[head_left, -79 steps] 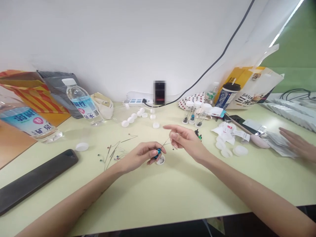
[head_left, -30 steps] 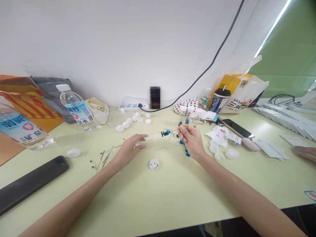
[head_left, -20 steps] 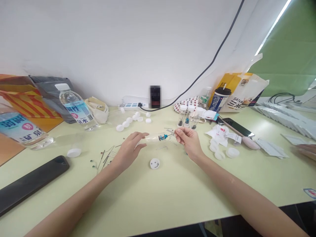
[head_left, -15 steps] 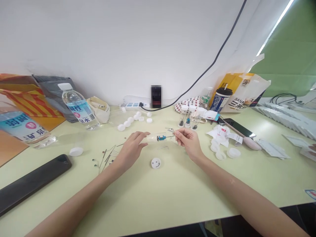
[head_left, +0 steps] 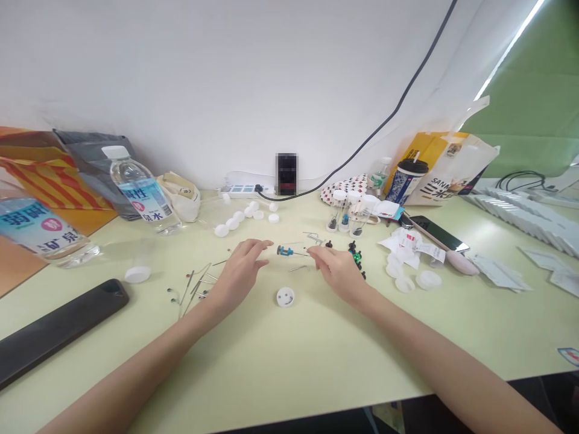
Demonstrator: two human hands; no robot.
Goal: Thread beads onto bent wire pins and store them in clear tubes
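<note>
My left hand [head_left: 239, 276] curls around the end of a transparent plastic tube [head_left: 271, 246], which is faint against the table. A small blue part on a thin steel pin [head_left: 284, 251] lies inside or just at that tube. My right hand [head_left: 337, 271] pinches the pin's far end between its fingertips. Just below the gap between my hands sits a white perforated disc [head_left: 285, 296]. Small black and green beads [head_left: 357, 259] lie beyond my right hand.
Loose beaded pins [head_left: 192, 289] lie left of my left hand. Capped glass vials [head_left: 344, 217], white caps [head_left: 237, 220], a phone [head_left: 438, 241], a dark tablet [head_left: 58, 316] and water bottles stand around the pale green table [head_left: 289, 361].
My right hand has moved left, and the blue part has slid left with it. Beads beyond that hand now show. Another person's hand has left the right edge.
</note>
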